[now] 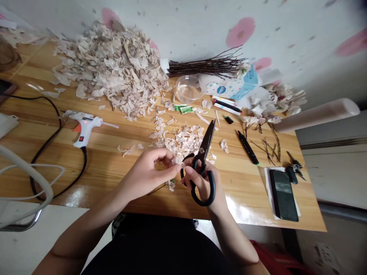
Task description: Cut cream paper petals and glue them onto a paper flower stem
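My right hand (200, 182) grips black-handled scissors (204, 156), fingers through the loops, blades closed and pointing up and away. My left hand (149, 172) is pinched on a small pale husk piece (177, 161) held right beside the scissor handles, and my right fingertips touch the same piece. Both hands hover over the near edge of the wooden table (109, 168). Just beyond them lies a small heap of cut pale pieces (183, 139).
A big pile of dried husks (111, 68) fills the far left. A white glue gun (84, 128) with a black cord lies left. A clear bowl (188, 88), a twig bundle (209, 65), pens (228, 106), a marker (248, 148), a phone (283, 194) and keys (295, 170) lie to the right.
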### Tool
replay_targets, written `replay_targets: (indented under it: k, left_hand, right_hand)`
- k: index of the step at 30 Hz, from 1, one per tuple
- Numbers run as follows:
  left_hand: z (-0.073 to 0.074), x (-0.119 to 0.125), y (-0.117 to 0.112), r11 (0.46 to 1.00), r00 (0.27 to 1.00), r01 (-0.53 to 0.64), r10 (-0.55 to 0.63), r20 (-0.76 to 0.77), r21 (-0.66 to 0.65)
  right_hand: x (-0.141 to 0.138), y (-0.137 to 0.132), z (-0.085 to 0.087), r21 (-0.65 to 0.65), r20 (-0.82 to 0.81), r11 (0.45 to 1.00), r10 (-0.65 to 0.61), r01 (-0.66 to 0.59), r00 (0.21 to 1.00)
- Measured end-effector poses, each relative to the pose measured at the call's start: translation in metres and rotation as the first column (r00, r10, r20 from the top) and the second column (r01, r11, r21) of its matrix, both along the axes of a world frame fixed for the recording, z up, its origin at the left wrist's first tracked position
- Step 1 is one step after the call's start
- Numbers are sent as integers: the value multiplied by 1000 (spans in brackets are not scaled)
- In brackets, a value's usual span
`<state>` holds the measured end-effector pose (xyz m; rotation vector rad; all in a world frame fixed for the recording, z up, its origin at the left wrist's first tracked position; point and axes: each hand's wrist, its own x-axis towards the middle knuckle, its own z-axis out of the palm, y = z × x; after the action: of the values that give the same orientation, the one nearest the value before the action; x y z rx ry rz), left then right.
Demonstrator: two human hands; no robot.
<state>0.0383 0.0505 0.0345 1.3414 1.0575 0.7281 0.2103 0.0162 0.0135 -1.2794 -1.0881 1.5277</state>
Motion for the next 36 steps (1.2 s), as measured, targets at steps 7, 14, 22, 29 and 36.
replay_targets:
  k: [7, 14, 22, 29, 36]
  left_hand:
    - [-5, 2, -4, 999, 1000, -5, 5, 19, 37]
    - [-10, 11, -11, 976, 963, -203, 214, 167, -82]
    - [-6, 1, -10, 963, 957, -270, 265, 120, 26]
    - [-4, 4, -10, 965, 965, -254, 248, 86, 59]
    - [-5, 4, -11, 965, 968, -252, 249, 38, 75]
  right_hand:
    - [-4, 2, -5, -19, -102, 1000, 2, -4, 995]
    - [-4, -6, -12, 19, -205, 999, 47, -44, 978]
    - [28, -15, 5, 85, 155, 882, 448, -463, 881]
    - [14, -21, 3, 45, 77, 855, 512, -516, 855]
    - [9, -23, -3, 50, 67, 886, 457, -461, 887]
